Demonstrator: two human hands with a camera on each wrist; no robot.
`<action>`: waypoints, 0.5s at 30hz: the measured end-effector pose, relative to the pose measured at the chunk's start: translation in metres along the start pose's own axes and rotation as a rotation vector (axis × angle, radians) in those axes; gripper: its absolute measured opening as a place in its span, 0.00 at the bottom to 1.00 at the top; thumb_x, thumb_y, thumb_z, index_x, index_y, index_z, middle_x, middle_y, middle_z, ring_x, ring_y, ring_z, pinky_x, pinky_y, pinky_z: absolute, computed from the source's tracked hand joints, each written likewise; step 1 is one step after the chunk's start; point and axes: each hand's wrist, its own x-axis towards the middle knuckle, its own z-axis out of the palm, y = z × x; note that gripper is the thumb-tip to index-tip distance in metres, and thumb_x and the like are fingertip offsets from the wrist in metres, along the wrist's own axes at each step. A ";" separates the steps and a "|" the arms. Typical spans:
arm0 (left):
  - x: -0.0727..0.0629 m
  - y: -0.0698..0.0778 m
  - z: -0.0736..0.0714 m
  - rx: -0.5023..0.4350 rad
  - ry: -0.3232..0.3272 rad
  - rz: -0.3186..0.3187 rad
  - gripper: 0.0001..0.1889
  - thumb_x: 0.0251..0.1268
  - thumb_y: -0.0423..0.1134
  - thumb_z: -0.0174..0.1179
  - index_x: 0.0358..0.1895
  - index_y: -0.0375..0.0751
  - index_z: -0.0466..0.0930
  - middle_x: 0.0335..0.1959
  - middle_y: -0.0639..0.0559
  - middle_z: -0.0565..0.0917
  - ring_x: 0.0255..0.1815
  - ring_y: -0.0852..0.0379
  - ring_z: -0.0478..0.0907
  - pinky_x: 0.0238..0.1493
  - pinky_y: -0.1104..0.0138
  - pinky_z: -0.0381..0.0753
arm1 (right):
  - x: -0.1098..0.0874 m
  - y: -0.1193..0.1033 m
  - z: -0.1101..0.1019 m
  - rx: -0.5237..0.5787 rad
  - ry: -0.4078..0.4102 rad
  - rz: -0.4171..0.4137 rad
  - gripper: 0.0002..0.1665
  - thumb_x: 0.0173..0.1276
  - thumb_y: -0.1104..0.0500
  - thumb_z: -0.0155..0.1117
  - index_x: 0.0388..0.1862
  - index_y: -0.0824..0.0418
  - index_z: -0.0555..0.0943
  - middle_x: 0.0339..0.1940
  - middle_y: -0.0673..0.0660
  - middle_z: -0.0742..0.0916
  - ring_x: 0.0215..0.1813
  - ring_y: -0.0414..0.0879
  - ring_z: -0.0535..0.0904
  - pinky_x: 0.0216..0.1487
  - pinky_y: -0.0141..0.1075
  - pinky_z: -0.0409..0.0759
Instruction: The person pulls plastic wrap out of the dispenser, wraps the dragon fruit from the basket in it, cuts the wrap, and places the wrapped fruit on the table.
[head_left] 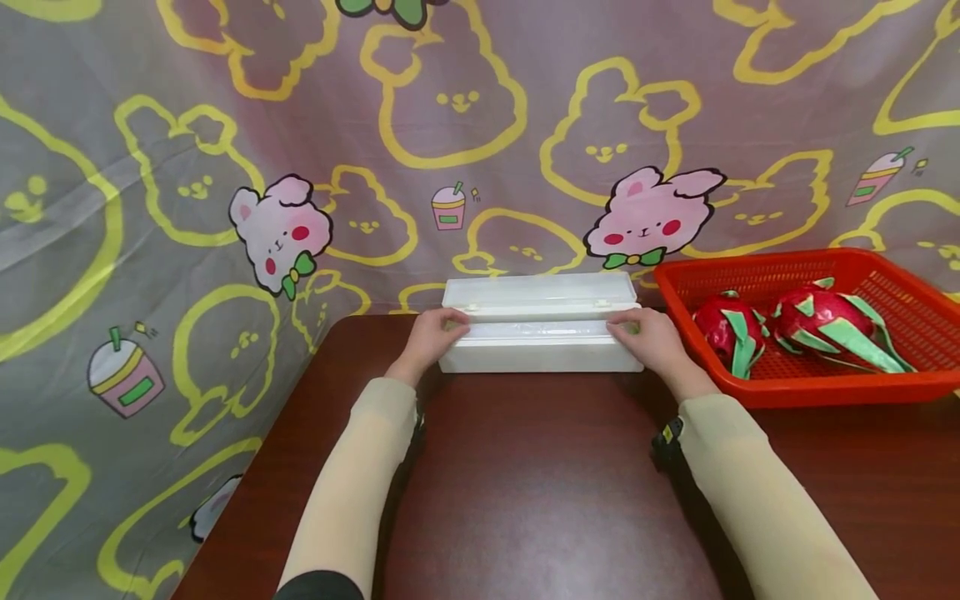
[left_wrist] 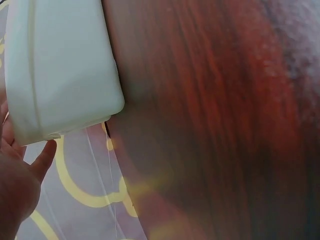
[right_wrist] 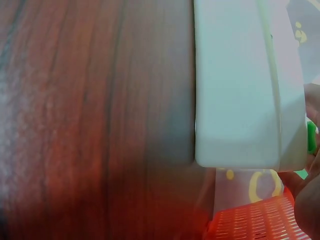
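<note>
A long white cling film dispenser [head_left: 542, 358] lies across the far part of the table, its lid [head_left: 540, 292] raised at the back. Clear, shiny cling film [head_left: 532, 330] shows in the opening. My left hand [head_left: 431, 337] is at the dispenser's left end, thumb and fingers pinching at the film's edge. At the right end my right hand [head_left: 651, 335] mirrors it, thumb and fingertips together at the film. Both wrist views show the dispenser's front [left_wrist: 75, 65] and a hand at its end, but the exact fingertip contact is hidden.
A red plastic basket [head_left: 810, 387] stands to the right, close to my right hand. Two red-and-green dragon fruits [head_left: 817, 317] lie in it. Behind the dark wooden table [head_left: 555, 483] hangs a patterned curtain [head_left: 495, 100], which also runs down the left side.
</note>
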 end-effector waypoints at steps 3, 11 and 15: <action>0.002 -0.001 -0.001 -0.008 -0.002 0.007 0.10 0.63 0.37 0.66 0.45 0.37 0.86 0.46 0.46 0.86 0.52 0.49 0.78 0.56 0.59 0.72 | 0.002 -0.001 0.000 0.004 0.006 0.005 0.23 0.72 0.51 0.60 0.56 0.66 0.81 0.56 0.69 0.80 0.56 0.61 0.71 0.59 0.58 0.68; 0.004 -0.002 -0.002 -0.010 -0.015 0.034 0.12 0.60 0.37 0.68 0.45 0.36 0.87 0.46 0.45 0.86 0.52 0.49 0.79 0.56 0.60 0.73 | 0.004 0.004 0.008 0.021 0.086 -0.001 0.25 0.73 0.49 0.58 0.58 0.66 0.80 0.56 0.68 0.81 0.56 0.61 0.73 0.60 0.58 0.69; 0.006 -0.001 -0.003 0.000 -0.037 0.020 0.13 0.60 0.38 0.69 0.46 0.37 0.87 0.47 0.46 0.86 0.53 0.50 0.79 0.57 0.61 0.72 | 0.003 0.002 0.010 0.029 0.131 0.010 0.26 0.74 0.48 0.57 0.60 0.65 0.79 0.55 0.67 0.83 0.55 0.61 0.75 0.59 0.57 0.71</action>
